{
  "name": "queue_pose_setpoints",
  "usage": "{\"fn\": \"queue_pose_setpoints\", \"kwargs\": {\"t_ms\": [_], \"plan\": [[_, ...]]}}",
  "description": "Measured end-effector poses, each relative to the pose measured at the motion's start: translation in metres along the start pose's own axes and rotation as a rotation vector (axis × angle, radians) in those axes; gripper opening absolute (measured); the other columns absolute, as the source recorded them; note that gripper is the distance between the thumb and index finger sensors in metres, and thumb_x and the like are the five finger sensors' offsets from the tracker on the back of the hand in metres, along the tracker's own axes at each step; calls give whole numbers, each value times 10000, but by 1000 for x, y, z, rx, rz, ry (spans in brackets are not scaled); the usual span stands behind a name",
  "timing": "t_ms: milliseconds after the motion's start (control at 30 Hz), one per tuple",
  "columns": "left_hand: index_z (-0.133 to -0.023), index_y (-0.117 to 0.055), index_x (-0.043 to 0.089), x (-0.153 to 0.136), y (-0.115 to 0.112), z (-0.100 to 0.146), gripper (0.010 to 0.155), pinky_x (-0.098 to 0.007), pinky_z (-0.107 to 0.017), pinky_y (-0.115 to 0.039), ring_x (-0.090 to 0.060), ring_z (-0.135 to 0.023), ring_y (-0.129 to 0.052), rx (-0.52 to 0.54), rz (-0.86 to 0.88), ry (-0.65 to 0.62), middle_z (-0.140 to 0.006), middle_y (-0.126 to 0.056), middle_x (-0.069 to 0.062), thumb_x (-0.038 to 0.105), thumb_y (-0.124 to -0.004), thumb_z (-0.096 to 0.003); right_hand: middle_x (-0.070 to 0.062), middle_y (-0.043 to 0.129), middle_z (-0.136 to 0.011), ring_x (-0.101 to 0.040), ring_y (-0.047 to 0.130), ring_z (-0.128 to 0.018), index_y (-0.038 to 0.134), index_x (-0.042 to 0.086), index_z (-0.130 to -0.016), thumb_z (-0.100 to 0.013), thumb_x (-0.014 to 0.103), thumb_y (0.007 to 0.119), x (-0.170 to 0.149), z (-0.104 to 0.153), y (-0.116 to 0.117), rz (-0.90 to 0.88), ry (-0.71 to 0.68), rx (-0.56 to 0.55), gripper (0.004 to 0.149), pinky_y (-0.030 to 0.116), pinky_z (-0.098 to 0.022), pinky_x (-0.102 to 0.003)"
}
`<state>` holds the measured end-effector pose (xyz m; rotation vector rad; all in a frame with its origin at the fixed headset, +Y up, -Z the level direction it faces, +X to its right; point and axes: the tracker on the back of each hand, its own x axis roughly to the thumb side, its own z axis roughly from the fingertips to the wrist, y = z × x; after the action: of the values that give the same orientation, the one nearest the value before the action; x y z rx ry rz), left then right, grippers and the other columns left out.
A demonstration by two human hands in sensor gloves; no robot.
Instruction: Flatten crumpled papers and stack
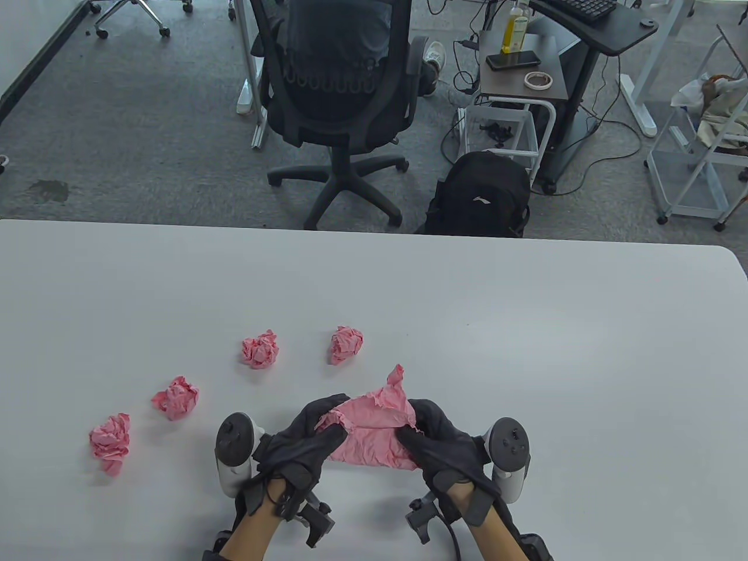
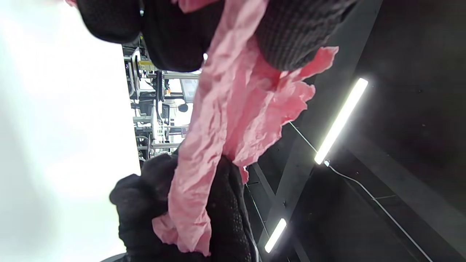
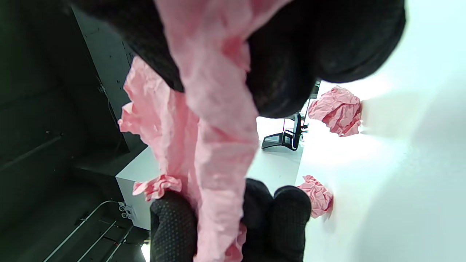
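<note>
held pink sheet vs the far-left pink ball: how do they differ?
The held pink sheet is partly opened; the far-left paper ball is still wadded tight. The sheet is gripped by the left hand and right hand; the ball lies untouched on the table. Both are crinkled pink paper.

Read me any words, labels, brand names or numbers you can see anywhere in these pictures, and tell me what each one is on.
No readable words or numbers in any view.
backpack: a white swoosh-like logo mark, no letters.
bottle: a label, too small to read.
keyboard: keys too small to read.
Pink paper and the four crumpled balls: no print visible.
</note>
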<state>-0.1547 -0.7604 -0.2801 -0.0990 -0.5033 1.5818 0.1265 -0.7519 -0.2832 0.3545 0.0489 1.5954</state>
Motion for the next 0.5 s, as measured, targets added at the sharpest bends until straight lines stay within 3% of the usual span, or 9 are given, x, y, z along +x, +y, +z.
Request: {"fn": "queue_pose_setpoints", "kwargs": {"t_ms": [67, 200, 267, 333, 400, 433, 467, 500], "plan": [[-1054, -660, 306, 2, -2, 0, 544, -554, -715, -635, -277, -879, -825, -31, 43, -22, -989, -700, -9, 410, -817, -543, -79, 892, -709, -267, 953, -482, 669, 192, -972, -519, 305, 806, 1, 1, 0, 31, 14, 23, 487, 772, -406, -490], [-1038, -687, 337, 10, -6, -4, 541, -609, -746, -566, -335, -1014, -702, -134, 10, -94, -1113, -567, -48, 386, -844, -523, -52, 904, -641, -230, 948, -421, 776, 188, -897, -517, 345, 816, 4, 2, -5, 126, 26, -27, 413, 777, -376, -478], [-1019, -734, 284, 12, -7, -3, 575, -652, -734, -533, -407, -1026, -658, -182, 15, -66, -1132, -538, -105, 507, -862, -505, -56, 913, -610, -227, 949, -392, 798, 179, -879, -515, 344, 821, 6, 3, -9, 198, 22, -78, 399, 778, -359, -480], [-933, -837, 204, 15, -5, -2, 588, -674, -729, -517, -446, -1027, -648, -220, -77, -56, -1136, -556, -131, 620, -789, -521, -54, 917, -593, -225, 949, -378, 808, 176, -871, -513, 350, 829, 12, 5, -16, 337, -32, -136, 398, 778, -352, -481], [-896, -857, 167, 18, -1, -2, 575, -654, -703, -582, -441, -957, -763, -144, -253, -46, -1062, -687, -141, 606, -751, -541, -47, 923, -571, -222, 948, -363, 822, 178, -859, -509, 360, 840, 18, 6, -17, 513, -129, -173, 395, 778, -348, -482], [-955, -820, 188, 19, 1, -2, 567, -620, -679, -647, -391, -829, -921, -97, -310, -51, -953, -825, -144, 570, -754, -541, -42, 922, -574, -218, 949, -368, 823, 188, -861, -508, 365, 842, 22, 5, -16, 595, -190, -163, 395, 780, -353, -479], [-1068, -661, 174, 21, 2, -2, 659, -578, -641, -715, -345, -715, -1005, -44, -365, -71, -847, -918, -79, 547, -768, -535, -45, 922, -576, -223, 947, -372, 828, 191, -860, -506, 361, 847, 27, 6, -13, 680, -272, -137, 394, 777, -359, -485], [-1100, -555, 141, 22, 2, -1, 758, -563, -629, -734, -328, -693, -1018, -27, -377, -74, -831, -923, -57, 567, -787, -517, -47, 922, -579, -227, 945, -380, 833, 196, -859, -503, 359, 851, 30, 8, -10, 725, -310, -127, 392, 773, -368, -489]]}}
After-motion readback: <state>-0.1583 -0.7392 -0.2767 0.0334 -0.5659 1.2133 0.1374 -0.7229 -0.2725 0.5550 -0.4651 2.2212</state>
